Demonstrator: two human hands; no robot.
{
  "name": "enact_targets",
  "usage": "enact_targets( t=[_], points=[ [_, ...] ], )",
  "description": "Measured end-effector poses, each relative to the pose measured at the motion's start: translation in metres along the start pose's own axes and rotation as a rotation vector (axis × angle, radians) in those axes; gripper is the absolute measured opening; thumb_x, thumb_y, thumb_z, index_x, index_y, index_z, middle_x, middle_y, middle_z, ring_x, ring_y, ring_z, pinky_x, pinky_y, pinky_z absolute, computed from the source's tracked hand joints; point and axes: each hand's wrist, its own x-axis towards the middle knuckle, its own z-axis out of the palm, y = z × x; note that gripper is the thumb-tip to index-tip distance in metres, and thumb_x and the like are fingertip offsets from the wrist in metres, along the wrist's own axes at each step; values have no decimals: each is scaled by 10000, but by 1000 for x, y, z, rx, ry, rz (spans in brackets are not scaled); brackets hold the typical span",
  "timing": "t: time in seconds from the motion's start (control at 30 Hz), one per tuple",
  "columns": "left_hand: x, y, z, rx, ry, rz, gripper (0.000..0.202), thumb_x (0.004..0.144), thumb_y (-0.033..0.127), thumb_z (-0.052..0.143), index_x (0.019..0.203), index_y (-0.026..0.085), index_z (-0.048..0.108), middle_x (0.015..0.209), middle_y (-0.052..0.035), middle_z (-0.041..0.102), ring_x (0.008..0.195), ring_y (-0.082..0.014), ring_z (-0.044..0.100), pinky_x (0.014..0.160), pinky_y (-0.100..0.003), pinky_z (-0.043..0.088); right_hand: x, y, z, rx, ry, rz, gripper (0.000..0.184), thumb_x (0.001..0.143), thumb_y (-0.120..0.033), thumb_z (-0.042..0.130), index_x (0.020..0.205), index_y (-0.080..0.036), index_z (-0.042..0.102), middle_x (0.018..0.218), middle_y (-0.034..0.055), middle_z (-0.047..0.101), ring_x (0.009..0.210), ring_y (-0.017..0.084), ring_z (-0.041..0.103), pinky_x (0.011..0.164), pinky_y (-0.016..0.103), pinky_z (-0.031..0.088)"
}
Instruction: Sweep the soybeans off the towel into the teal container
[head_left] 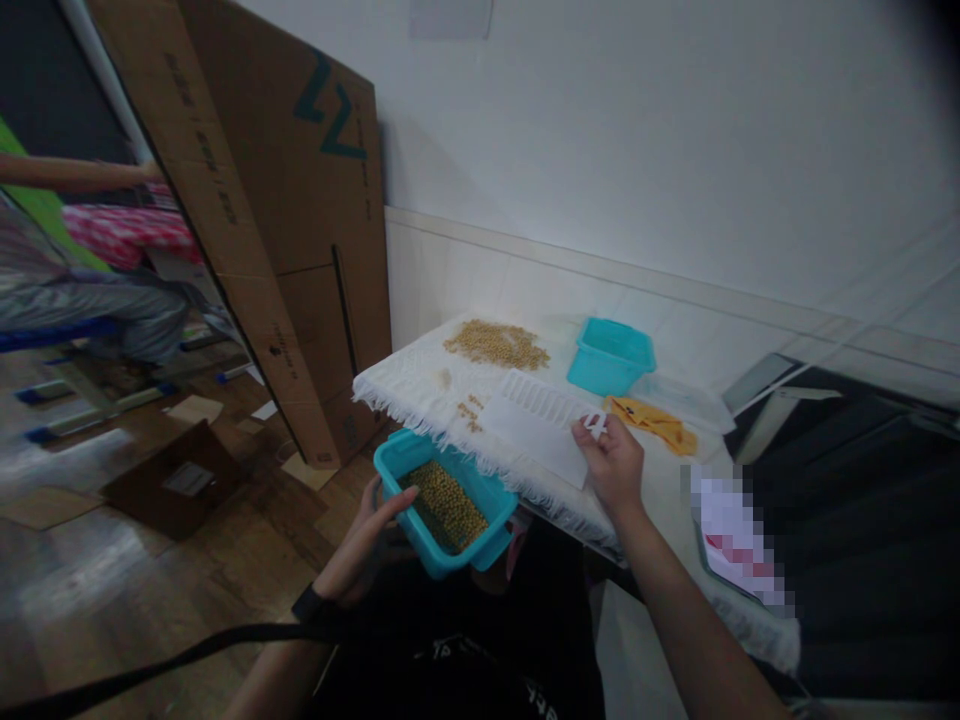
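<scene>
My left hand [373,530] grips the near left rim of a turquoise plastic tub [499,510], thumb over the edge. Inside the tub lie many yellowish beans [448,505]. It is held just below the table's fringed front edge. My right hand [616,465] is closed on the right end of a flat white plastic piece with a row of slots [547,400], which rests on or just above the white cloth [409,375]. Left of that piece are a few scattered beans [471,412]. Farther back a larger pile of beans [496,343] is spread on the cloth.
A second turquoise tub [611,357] stands at the back of the table, beside a clear plastic lid [686,400] and an orange cloth [652,424]. A tall cardboard box [300,210] stands to the left. Beyond it another person's arm [75,172] shows.
</scene>
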Motion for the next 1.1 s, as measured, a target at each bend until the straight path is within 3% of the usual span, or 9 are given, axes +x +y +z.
enact_targets(
  t=[0.67, 0.87, 1.0, 1.1],
  points=[
    [-1, 2, 0, -17, 9, 28, 901, 871, 436, 868, 1600, 362, 343, 1391, -158, 714, 911, -305, 834, 762, -476, 699, -4, -7, 5, 31, -63, -2, 571, 821, -800, 744, 812, -254, 577, 529, -68, 491, 440, 123, 420, 411, 243, 291],
    [-1, 0, -2, -8, 2, 28, 986, 836, 492, 890, 1629, 374, 315, 1410, -164, 708, 936, -327, 833, 775, -493, 690, -5, -8, 5, 21, -90, 2, 557, 829, -782, 749, 825, -248, 594, 524, -68, 503, 418, 116, 407, 406, 244, 277],
    [1, -1, -2, -13, 1, 26, 1002, 813, 489, 915, 1621, 377, 333, 1377, -159, 724, 916, -319, 832, 751, -480, 684, -4, -10, 5, 76, -154, 40, 556, 814, -779, 769, 842, -252, 596, 548, -52, 554, 436, 135, 466, 417, 253, 332],
    [2, -1, -2, -20, 12, 22, 1062, 791, 507, 928, 1641, 387, 302, 1385, -162, 720, 926, -328, 830, 754, -493, 684, -1, -10, 6, 118, -117, 73, 586, 783, -807, 778, 872, -258, 594, 587, -27, 617, 474, 172, 547, 429, 272, 403]
  ],
)
